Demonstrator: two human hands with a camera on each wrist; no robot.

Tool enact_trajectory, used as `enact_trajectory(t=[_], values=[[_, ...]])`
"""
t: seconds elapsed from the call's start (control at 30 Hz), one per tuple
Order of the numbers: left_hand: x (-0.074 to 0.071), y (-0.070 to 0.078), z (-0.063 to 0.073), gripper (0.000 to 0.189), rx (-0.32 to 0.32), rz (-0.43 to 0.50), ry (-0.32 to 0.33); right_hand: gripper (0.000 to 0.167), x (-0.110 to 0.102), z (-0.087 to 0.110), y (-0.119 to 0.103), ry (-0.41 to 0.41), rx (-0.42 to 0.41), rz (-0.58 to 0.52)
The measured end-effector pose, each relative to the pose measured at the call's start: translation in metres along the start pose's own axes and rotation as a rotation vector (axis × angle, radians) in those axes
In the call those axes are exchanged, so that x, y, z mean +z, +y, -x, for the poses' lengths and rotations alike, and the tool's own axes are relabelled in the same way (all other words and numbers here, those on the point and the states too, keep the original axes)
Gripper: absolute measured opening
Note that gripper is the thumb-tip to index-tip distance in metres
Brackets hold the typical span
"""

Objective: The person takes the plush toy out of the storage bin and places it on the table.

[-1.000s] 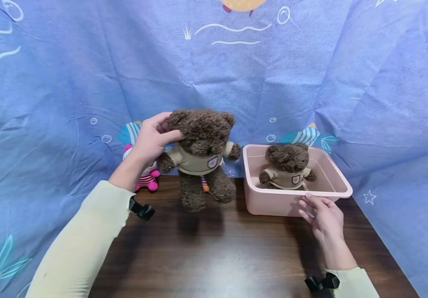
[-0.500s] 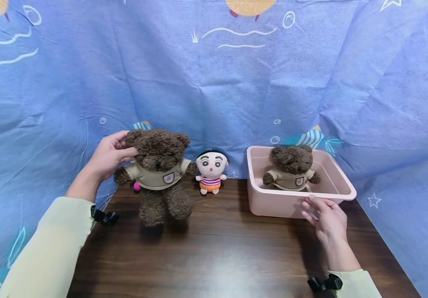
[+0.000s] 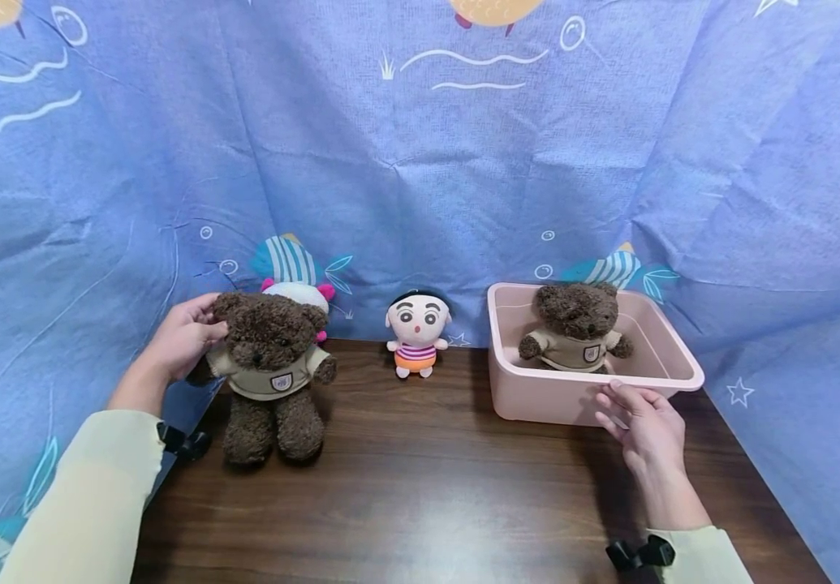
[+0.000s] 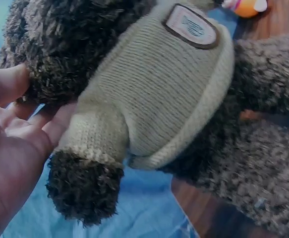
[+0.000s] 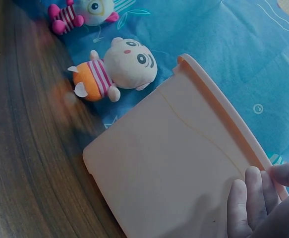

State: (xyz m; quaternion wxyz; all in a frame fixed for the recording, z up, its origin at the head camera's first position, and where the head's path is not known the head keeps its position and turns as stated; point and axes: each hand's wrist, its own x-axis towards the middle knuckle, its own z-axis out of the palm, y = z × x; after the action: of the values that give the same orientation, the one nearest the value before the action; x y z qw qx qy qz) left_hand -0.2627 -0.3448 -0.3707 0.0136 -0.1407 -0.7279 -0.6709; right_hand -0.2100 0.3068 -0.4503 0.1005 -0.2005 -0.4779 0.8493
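Observation:
At the left of the head view, my left hand [image 3: 184,339] holds a brown teddy bear [image 3: 259,384] by the side of its head, thumb in front and fingers behind. The bear is upright at the table's left side, in a beige sweater with a badge. Up close in the left wrist view, the thumb presses into the fur above the sweater sleeve [image 4: 95,130]. My right hand [image 3: 649,430] pinches the front rim of a pink plastic bin [image 3: 547,405], fingers against its outer wall. A similar bear [image 3: 573,349] sits inside, its legs hidden by the front wall.
A small black-haired doll [image 3: 415,357] in a striped top and orange shorts stands between bear and bin. A white-and-pink plush toy [image 3: 299,296] is partly hidden behind the left bear. The wooden table [image 3: 420,487] meets a blue patterned cloth [image 3: 420,203] behind.
My left hand has carried the brown bear leftward and down, from in front of the doll to the table's left side. The doll has come into view. My right hand stays on the bin rim.

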Motion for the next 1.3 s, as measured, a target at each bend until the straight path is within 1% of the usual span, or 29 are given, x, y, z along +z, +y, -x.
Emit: enact_trajectory(t=[0.07, 0.17, 0.2, 0.23, 0.27, 0.3, 0.43, 0.47, 0.53, 0.63, 0.7, 0.77, 0.8, 0.87, 0.9, 1.0, 1.07, 1.1, 1.2, 1.23, 1.3], values=[[-0.005, -0.005, 0.002, 0.047, -0.026, -0.073, -0.011, 0.013, 0.0, 0.0, 0.0, -0.001, -0.002, 0.0], [-0.01, -0.013, 0.006, 0.042, -0.06, -0.239, -0.029, 0.013, 0.001, 0.0, 0.0, 0.003, -0.006, -0.002], [-0.01, -0.016, 0.007, 0.042, -0.065, -0.281, -0.035, 0.013, 0.001, 0.0, 0.0, 0.006, -0.008, -0.003], [-0.011, -0.02, 0.008, 0.043, -0.066, -0.312, -0.034, 0.013, 0.001, 0.0, 0.0, 0.008, -0.01, -0.004], [-0.012, -0.024, 0.009, 0.045, -0.066, -0.317, -0.031, 0.014, 0.001, 0.001, 0.0, 0.01, -0.01, -0.004], [-0.012, -0.029, 0.011, 0.046, -0.066, -0.315, -0.023, 0.014, 0.001, 0.001, 0.0, 0.011, -0.009, -0.004], [-0.014, -0.044, 0.016, 0.05, -0.086, -0.22, 0.014, 0.015, 0.002, 0.001, 0.0, 0.018, 0.002, -0.004], [-0.014, -0.046, 0.017, 0.051, -0.096, -0.213, 0.021, 0.015, 0.002, 0.001, -0.001, 0.022, 0.006, -0.005], [-0.015, -0.05, 0.019, 0.054, -0.114, -0.226, 0.035, 0.015, 0.001, 0.001, -0.001, 0.03, 0.011, -0.007], [-0.016, -0.052, 0.021, 0.059, -0.147, -0.273, 0.05, 0.016, 0.001, 0.001, -0.002, 0.037, 0.015, -0.01], [-0.016, -0.052, 0.023, 0.061, -0.15, -0.301, 0.063, 0.016, 0.001, 0.001, -0.002, 0.035, 0.015, -0.009], [-0.016, -0.052, 0.024, 0.063, -0.151, -0.3, 0.079, 0.015, 0.001, 0.001, -0.001, 0.036, 0.015, -0.007], [-0.016, -0.052, 0.024, 0.061, -0.152, -0.28, 0.094, 0.015, 0.001, 0.001, -0.001, 0.036, 0.016, -0.006], [-0.017, -0.053, 0.024, 0.056, -0.168, -0.19, 0.117, 0.014, 0.001, 0.002, -0.001, 0.033, 0.017, -0.004], [-0.017, -0.054, 0.025, 0.05, -0.179, -0.133, 0.13, 0.014, 0.001, 0.002, -0.001, 0.034, 0.017, -0.003], [-0.018, -0.056, 0.025, 0.029, -0.205, -0.021, 0.172, 0.014, 0.002, 0.002, -0.001, 0.03, 0.014, -0.001], [-0.017, -0.059, 0.026, 0.02, -0.202, -0.026, 0.187, 0.014, 0.002, 0.002, -0.001, 0.03, 0.013, -0.002], [-0.017, -0.06, 0.026, 0.021, -0.193, -0.042, 0.196, 0.014, 0.002, 0.002, -0.001, 0.03, 0.013, -0.002], [-0.015, -0.063, 0.026, 0.032, -0.163, -0.109, 0.218, 0.014, 0.001, 0.002, -0.001, 0.033, 0.014, 0.001], [-0.015, -0.064, 0.026, 0.034, -0.154, -0.113, 0.223, 0.014, 0.001, 0.001, -0.001, 0.034, 0.014, 0.003], [-0.014, -0.065, 0.025, 0.033, -0.144, -0.123, 0.234, 0.014, 0.002, 0.001, -0.001, 0.034, 0.015, 0.009]])
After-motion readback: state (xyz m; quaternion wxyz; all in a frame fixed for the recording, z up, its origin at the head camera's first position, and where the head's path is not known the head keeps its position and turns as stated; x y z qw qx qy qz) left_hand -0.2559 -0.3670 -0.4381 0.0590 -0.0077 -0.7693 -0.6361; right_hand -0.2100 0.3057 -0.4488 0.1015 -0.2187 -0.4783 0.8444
